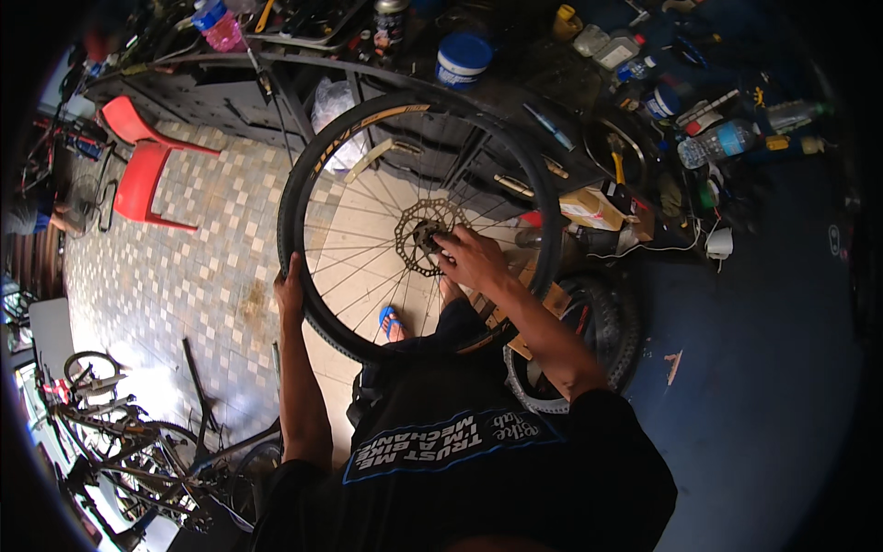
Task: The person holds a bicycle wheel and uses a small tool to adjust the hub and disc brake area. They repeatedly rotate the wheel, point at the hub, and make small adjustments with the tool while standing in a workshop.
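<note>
Left hand (290, 293) clasps tire (546, 189), right hand (475, 262) at hub (426, 235), pinch unclear; left slipping could tip tire, rotor (403, 252) nicking right.

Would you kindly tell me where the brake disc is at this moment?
In the head view, the brake disc is just above the picture's middle, at the centre of the bicycle wheel, with the right hand over its lower right side.

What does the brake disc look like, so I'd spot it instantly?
Find the large bicycle wheel in the middle of the picture. Look at its centre for the brake disc. It is a small ring pierced with holes, its edge wavy, unlike the big round black tyre encircling it.
</note>
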A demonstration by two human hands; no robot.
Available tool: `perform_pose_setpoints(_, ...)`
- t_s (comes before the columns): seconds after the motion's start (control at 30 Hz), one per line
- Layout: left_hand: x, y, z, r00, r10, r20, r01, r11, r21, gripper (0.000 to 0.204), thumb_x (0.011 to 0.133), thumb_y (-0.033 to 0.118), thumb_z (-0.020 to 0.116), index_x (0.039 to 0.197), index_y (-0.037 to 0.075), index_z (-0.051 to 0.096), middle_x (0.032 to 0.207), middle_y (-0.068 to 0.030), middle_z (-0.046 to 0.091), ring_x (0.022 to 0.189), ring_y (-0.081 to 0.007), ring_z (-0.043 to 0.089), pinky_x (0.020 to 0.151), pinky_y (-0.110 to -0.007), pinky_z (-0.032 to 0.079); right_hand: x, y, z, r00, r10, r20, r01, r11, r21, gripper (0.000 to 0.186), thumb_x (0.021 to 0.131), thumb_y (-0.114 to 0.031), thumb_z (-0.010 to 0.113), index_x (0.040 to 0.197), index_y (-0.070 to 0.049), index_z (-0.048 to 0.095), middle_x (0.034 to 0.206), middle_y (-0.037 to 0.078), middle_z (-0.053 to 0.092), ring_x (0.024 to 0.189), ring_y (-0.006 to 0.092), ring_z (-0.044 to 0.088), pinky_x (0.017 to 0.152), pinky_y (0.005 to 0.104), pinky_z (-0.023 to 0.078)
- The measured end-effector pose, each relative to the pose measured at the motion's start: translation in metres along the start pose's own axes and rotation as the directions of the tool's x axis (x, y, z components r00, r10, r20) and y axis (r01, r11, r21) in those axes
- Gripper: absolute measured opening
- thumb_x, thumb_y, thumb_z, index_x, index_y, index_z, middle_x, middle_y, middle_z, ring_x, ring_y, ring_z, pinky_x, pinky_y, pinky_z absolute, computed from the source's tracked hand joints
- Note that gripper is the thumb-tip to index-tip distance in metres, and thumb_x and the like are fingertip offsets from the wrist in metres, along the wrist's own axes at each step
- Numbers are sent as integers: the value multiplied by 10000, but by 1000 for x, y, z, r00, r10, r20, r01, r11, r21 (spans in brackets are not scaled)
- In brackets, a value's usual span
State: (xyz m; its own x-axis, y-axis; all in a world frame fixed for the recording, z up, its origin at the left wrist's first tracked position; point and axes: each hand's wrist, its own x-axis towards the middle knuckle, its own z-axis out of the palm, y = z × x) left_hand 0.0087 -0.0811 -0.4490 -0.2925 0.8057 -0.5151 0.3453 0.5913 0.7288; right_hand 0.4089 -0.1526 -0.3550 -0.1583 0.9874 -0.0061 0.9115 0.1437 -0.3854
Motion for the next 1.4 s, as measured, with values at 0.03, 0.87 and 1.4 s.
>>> perform_pose_setpoints(0.03,5,-12,-2,999,-2,-35,1,1000,-22,892,841,720,659,1173,-108,662,941,-183,671,847,-279,601,783,-414,497,4,-2,-1,998,22,51,-22,1000,6,332,919,-370,663,1180,-181,738,983,72,604,809,270,683,715,411,569)
perform_pose_setpoints(0.87,-2,-3,3,985,-172,13,172,985,9,916,847,731,648,1284,-71,588,1062,-147,630,945,-246,582,836,-372,486,228,362,-146,735,611,-295,-598,788,143,255,889,-283,696,1078,-119,748,1089,134,735,1041,345,689,875,442,550)
perform_pose_setpoints(1.4,-10,1,4,987,-148,-57,145,987,-63,941,873,708,634,1346,-100,537,1129,-186,628,992,-274,587,892,-384,491,250,367,-147,787,587,-188,-601,799,-25,308,817,-259,773,1042,-54,726,1061,198,716,1055,390,671,884,477,536)
